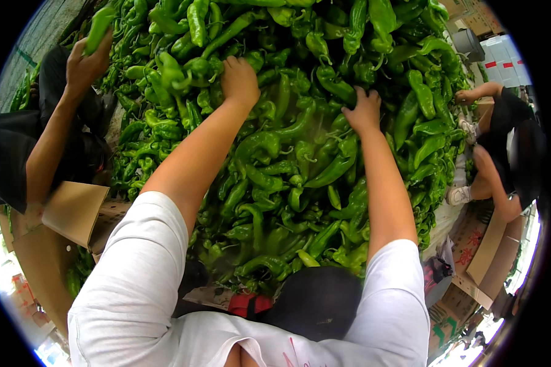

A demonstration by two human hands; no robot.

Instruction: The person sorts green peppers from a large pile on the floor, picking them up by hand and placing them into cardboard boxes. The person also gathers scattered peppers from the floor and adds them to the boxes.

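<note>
A large heap of green peppers (281, 165) spreads in front of me, long, curved and shiny. My left hand (240, 81) rests on the heap's far part, fingers bent down over the peppers, their tips partly hidden; I see nothing gripped in it. Farther right, my right hand (365, 112) reaches in among the peppers with thumb and fingers apart. A long pepper (335, 84) lies just beyond its thumb. Between my two arms, more peppers lie loosely piled.
On the left, another person's hand (90, 64) holds up a green pepper (99, 29). An open cardboard box (73, 211) stands below that arm. At right sits another person (511, 140), near cardboard boxes (480, 257). White boxes (505, 60) and a grey bucket (467, 44) stand at far right.
</note>
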